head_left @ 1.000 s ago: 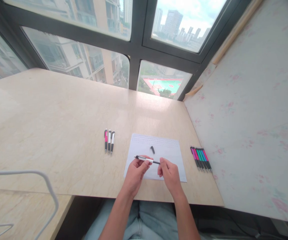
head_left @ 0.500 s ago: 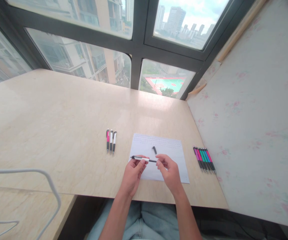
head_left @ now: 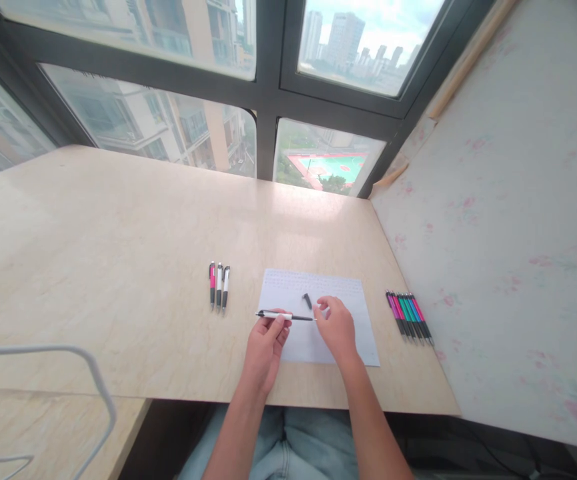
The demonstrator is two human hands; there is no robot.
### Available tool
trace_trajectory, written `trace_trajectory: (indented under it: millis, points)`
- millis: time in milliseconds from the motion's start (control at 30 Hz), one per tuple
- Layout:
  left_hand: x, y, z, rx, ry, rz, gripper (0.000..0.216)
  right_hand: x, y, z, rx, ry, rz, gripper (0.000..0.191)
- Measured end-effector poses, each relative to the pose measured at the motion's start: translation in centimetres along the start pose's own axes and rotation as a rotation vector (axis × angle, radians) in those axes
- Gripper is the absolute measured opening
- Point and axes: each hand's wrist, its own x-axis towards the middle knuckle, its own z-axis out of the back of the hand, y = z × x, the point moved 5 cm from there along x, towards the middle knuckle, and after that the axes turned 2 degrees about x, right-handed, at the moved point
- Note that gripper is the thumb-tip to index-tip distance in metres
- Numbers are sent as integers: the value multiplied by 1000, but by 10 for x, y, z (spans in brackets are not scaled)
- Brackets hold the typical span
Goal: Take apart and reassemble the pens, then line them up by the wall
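My left hand point(head_left: 267, 343) is closed on a black-and-white pen point(head_left: 281, 315) and holds it level over a white sheet of paper point(head_left: 353, 333). The pen's thin right end reaches my right hand point(head_left: 337, 325). That hand's fingers are curled together in a pinch, and I cannot make out what is in them. A small black pen part point(head_left: 307, 301) lies on the paper just left of those fingertips.
Three pens point(head_left: 218, 285) lie side by side left of the paper. Several pink, green and blue pens point(head_left: 408, 317) lie in a row to its right, near a flowered wall panel point(head_left: 508, 233). A white wire frame point(head_left: 99, 387) stands at the lower left.
My right hand has moved up and away from me, toward the small black part. The pen in my left hand has shifted slightly left.
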Motion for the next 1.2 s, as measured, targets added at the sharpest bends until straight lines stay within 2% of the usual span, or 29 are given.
trace_trajectory:
  millis: [133,333,467,667,800,867,1033,1200]
  points:
    - [0,2,-2,-3,-8,24,22,0,5,-10,-93,-23,28,18]
    - [2,4,1,-26,-35,45,26,-5,-6,3,140,-105,39,21]
    - [1,6,-2,-27,-26,52,25,-6,-7,1,38,-29,65,22]
    - [1,3,0,-30,-57,24,23,-3,4,-11,-156,-43,46,12]
    - [3,3,3,-42,-70,16,23,-1,4,-16,-156,-26,38,14]
    - [3,4,2,-44,-66,20,24,1,1,-15,-121,-19,57,21]
    - [2,3,1,-48,-67,25,23,12,-2,-13,-75,124,154,42]
    - [2,2,2,-51,-72,28,23,21,2,-12,-101,246,212,43]
